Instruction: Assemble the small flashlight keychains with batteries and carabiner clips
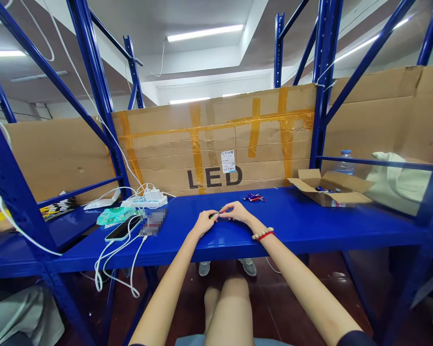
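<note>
Over the blue tabletop [274, 223], my two hands meet fingertip to fingertip. Between the thumb and fingers of my left hand [202, 223] is a small dark green piece [212, 216], its kind too small to tell. My right hand [237, 211] has its fingers pinched at the piece's right end; what it grips is mostly hidden by the fingers. A beaded bracelet and a red cord circle the right wrist. Just beyond the right hand lies a small pile of shiny red and blue pieces [254, 197].
An open cardboard box [332, 194] with small items stands at right, a water bottle [345, 163] behind it. At left are a phone [123, 229], white cables, a power strip [149, 199] and a green packet [115, 215]. Blue posts and a cardboard wall [159, 163] border the table.
</note>
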